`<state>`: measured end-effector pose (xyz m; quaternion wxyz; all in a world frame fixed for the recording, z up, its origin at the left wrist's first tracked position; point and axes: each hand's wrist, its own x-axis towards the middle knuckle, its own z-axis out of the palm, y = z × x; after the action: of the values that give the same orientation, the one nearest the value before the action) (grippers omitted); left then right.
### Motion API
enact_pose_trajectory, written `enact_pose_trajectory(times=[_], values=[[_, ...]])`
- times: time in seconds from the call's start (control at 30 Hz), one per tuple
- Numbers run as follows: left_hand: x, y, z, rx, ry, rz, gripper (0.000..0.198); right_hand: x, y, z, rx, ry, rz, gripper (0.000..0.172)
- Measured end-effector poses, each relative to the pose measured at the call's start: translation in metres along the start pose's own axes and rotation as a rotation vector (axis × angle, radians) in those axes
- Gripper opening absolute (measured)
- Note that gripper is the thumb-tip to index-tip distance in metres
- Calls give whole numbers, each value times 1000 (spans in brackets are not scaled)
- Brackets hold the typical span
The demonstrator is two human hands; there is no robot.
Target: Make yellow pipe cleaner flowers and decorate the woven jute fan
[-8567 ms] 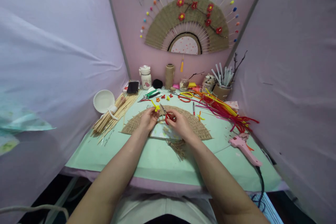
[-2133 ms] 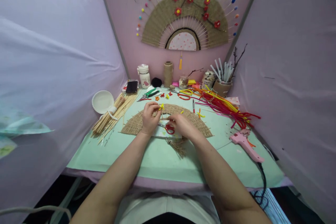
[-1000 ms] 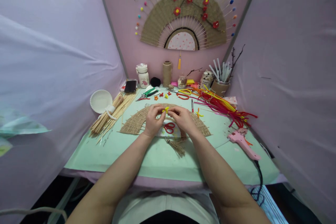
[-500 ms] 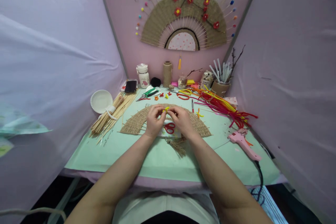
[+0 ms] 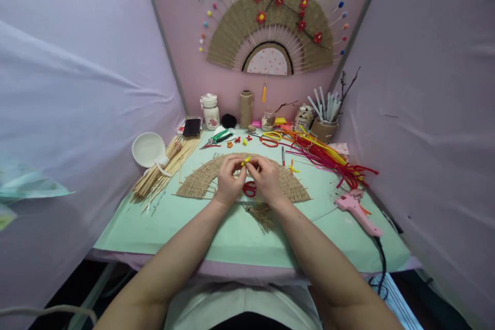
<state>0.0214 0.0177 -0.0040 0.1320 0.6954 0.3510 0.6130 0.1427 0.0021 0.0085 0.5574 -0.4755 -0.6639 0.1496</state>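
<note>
Moved since earlier: red scissors (image 5: 249,189), from our right hand (image 5: 266,176) to the woven fan (image 5: 193,183). Yellow piece (image 5: 248,160), scissors' twelve o'clock, pinched by right and left hand (image 5: 229,176); hard squeezing could bend it.

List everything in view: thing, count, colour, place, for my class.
Wall fan: 1, tan, top
Table fan: 1, tan, centre
Table: 1, green, below
Twisted piece: 1, yellow, pinched, centre
Scissors: at least 2, red, yellow, centre, back
Craft pieces: several, mixed colours, behind table fan
Pipe cleaners: many, red, orange, yellow, back right
Pliers: 1, green, back left
Glue gun: 1, pink, right
Sticks: many, tan, left
Bowl: 1, white, left
Bottle: 1, white, back left
Spool: 1, brown, back centre
Sheets: 2, lilac, either side
Other items: several, unclear, back
Left hand: 1, bare, centre
Right hand: 1, bare, centre
</note>
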Motion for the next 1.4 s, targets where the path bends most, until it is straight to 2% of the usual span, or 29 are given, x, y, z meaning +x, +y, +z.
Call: enact_pose_trajectory(times=[0.1,0.23,0.33,0.43,0.53,0.63,0.73,0.83,0.9,1.03,1.2,1.4], values=[[0,2,-1,31,-25,47,15,1,0,2,73,20,78,15],[4,0,-5,75,-49,86,18,5,3,5,371,-5,262,18],[6,-4,-8,140,-56,133,20,8,4,5,563,-77,394,22],[6,-6,-10,192,-89,185,24,9,6,5,670,-126,487,24],[4,-5,-9,159,-131,168,30,9,10,4,712,-107,525,25],[3,-5,-7,-16,-104,4,37,11,14,3,730,-79,564,24],[5,-11,-4,-250,-53,-255,35,12,18,3,716,-82,568,22],[7,-19,-3,-409,-95,-493,27,11,19,2,668,-110,549,22],[7,-23,-4,-467,-126,-589,26,10,18,3,645,-117,559,22],[8,-23,-5,-518,-136,-667,30,9,16,4,648,-135,577,22],[12,-13,-6,-634,-150,-779,41,9,14,4,645,-150,560,22],[16,-12,-11,-767,-235,-881,31,10,15,3,622,-108,581,29]])
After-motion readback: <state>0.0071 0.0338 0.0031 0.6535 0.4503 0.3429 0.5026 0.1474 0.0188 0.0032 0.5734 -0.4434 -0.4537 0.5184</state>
